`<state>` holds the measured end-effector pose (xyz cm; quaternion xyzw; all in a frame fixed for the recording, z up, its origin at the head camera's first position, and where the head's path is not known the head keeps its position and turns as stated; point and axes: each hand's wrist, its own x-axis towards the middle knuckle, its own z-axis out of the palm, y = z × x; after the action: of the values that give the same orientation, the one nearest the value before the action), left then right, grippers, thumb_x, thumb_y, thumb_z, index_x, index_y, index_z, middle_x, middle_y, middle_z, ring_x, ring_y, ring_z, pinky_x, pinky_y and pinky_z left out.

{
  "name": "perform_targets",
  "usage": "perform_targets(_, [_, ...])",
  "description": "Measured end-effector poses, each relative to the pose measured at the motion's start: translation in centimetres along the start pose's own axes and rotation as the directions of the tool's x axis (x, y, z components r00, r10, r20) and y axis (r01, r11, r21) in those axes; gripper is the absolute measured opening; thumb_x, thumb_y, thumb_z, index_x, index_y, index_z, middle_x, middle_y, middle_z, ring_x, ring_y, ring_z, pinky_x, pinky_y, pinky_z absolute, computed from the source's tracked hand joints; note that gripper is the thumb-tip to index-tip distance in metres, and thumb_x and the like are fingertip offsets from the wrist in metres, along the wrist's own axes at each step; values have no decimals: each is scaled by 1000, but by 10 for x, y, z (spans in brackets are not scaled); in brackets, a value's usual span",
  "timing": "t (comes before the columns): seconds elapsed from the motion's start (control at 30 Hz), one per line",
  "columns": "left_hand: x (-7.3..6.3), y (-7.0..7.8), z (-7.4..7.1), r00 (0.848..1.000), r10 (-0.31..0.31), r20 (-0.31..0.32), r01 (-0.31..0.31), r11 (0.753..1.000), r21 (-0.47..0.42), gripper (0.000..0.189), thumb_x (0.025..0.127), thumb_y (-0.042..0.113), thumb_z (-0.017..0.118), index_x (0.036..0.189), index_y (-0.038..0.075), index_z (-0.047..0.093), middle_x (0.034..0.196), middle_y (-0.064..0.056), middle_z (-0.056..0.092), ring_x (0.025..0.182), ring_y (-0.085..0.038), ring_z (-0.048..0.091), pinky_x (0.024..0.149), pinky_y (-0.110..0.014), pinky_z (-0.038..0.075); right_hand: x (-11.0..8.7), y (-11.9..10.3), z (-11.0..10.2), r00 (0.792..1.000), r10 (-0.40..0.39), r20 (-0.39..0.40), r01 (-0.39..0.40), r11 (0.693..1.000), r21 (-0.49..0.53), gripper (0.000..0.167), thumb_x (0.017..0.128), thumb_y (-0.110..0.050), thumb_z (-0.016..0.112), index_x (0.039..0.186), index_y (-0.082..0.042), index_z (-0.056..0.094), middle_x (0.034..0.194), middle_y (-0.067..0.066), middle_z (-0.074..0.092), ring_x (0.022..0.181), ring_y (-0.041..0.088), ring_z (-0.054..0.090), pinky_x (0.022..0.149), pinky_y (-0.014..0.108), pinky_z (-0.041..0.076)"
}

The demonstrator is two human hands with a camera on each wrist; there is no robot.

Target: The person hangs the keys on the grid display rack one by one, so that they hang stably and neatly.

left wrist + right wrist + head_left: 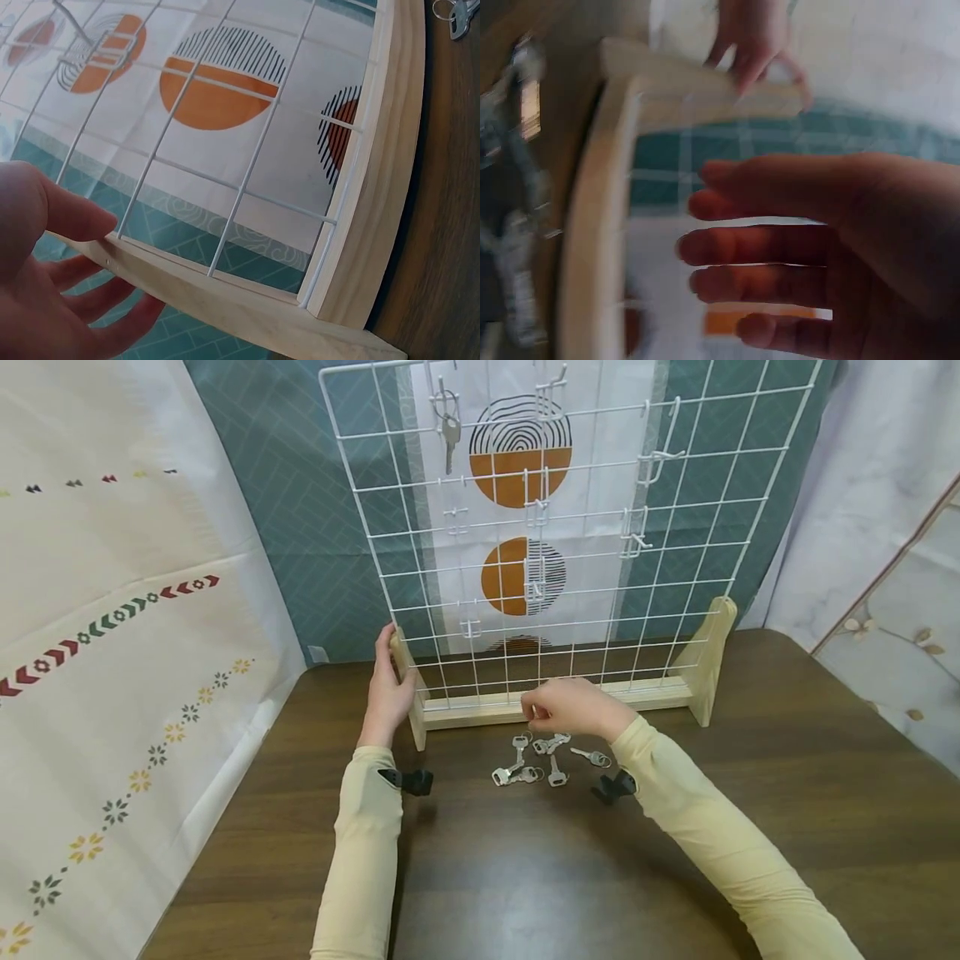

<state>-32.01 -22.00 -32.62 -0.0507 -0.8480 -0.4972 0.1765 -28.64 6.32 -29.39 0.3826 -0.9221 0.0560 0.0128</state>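
My left hand (390, 697) holds the wooden side support (247, 315) of a white wire grid rack (339, 436), thumb on one side and fingers on the other. My right hand (573, 706) hovers in front of the rack's bottom wooden bar (468, 715), just above several silver keys (557, 773) lying on the table. Its fingers are loosely bent, and nothing shows between them in the right wrist view. One key (450, 435) on a ring hangs from a hook near the rack's upper left.
Several white hooks (636, 539) stick out from the grid at different heights. The brown table (480, 877) spreads in front. Behind the rack hang a teal cloth (300, 527) and a white panel with orange and black circles; a patterned cloth (150, 568) borders the left.
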Motion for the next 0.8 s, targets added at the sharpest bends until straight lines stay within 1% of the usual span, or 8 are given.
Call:
perform_targets(0.13, [0,-3,0,1000,-1,15,1,1000,7,74,96,4,47,152,37,12,151,-21,32,123,-43,49,95,-60,46,-2,17,27,996,51,73,-55,997,55,4,87,-16,67,86,-15,63,74,-4,61,67,10,54,58,26,43])
perform_targets(0.27, [-1,-2,0,1000,-3,23,3,1000,6,74,96,4,46,152,36,11,151,-21,31,126,-43,48,95,-59,47,0,24,46,992,75,106,-82,994,73,7,86,-14,68,91,-13,63,75,-2,62,66,11,54,58,27,43])
perform_targets(0.33, [-1,-1,-1,1000,-2,20,2,1000,3,74,97,4,46,152,37,11,151,-21,31,126,-44,48,94,-60,47,2,26,50,991,65,114,-76,993,87,10,85,-12,69,94,-13,64,76,-2,62,67,11,54,58,27,43])
perform_targets(0.43, [-1,1,-1,1000,7,15,-8,1000,3,74,96,3,45,153,37,10,148,-23,32,125,-46,48,94,-62,46,4,27,56,991,46,129,-59,993,104,14,82,-7,69,94,-13,64,76,-1,61,66,10,52,57,25,41])
perform_targets(0.53, [-2,2,-1,1000,28,-3,-28,1000,13,75,95,2,45,153,37,11,145,-25,35,122,-46,50,92,-61,47,4,29,61,989,35,142,-50,993,105,15,79,-4,69,90,-13,63,74,-2,60,65,9,50,57,24,39])
perform_targets(0.6, [-4,3,-1,999,36,-8,-35,999,15,75,95,2,45,153,37,11,145,-25,35,120,-46,51,91,-61,47,5,30,64,990,33,136,-47,994,101,15,78,-3,70,86,-14,62,73,-2,59,64,9,49,57,23,39])
perform_targets(0.7, [-4,3,0,999,30,-11,-30,999,15,75,95,2,45,153,35,12,147,-25,33,121,-46,50,92,-61,47,6,33,67,992,35,124,-47,994,95,16,78,-4,72,81,-14,60,71,-3,58,63,10,48,56,24,38])
perform_targets(0.8, [-2,1,1,1000,9,5,-9,1000,11,74,96,4,45,153,36,10,151,-24,30,124,-46,48,94,-62,46,6,35,69,992,40,124,-51,994,95,17,78,-4,72,80,-15,60,70,-3,57,63,10,48,57,24,38])
